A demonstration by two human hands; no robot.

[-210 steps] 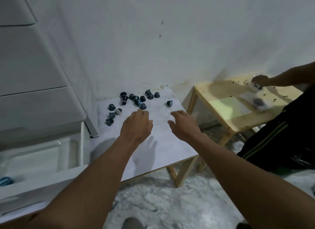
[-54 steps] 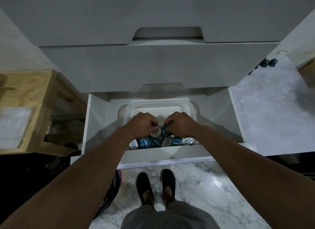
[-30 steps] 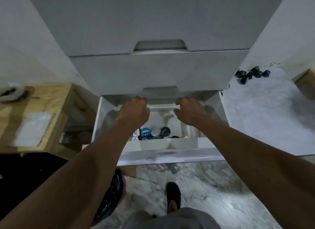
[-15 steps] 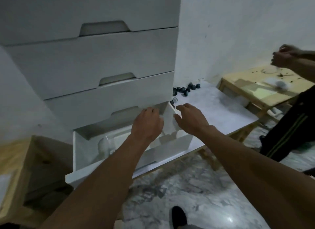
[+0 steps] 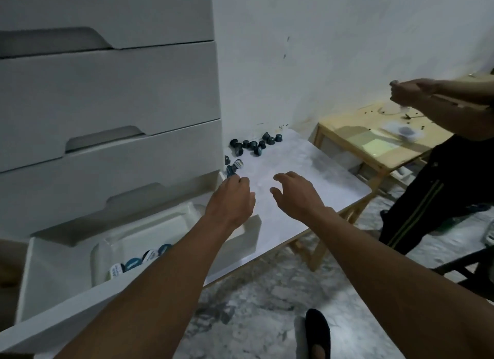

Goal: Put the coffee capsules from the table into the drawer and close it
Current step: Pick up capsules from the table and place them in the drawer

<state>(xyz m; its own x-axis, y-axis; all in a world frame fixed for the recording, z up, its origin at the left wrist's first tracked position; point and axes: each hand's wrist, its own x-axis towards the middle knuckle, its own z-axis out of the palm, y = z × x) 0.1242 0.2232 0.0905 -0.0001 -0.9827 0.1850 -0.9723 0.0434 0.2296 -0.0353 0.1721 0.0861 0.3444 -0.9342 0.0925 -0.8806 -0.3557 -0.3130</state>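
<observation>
About a dozen dark blue coffee capsules (image 5: 252, 145) lie scattered on the white table (image 5: 307, 169). Most are bunched at its far left corner, some upright, some tipped. A few trail down the left edge, one showing a pale foil lid. The white bottom drawer (image 5: 61, 316) stands pulled open, with more capsules (image 5: 133, 262) inside near its front, lids up.

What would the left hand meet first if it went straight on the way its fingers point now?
Probably the nearest coffee capsules, the small group on the white table beside the dresser corner, just beyond the left hand. Depth is unclear, so it may pass above them.
</observation>
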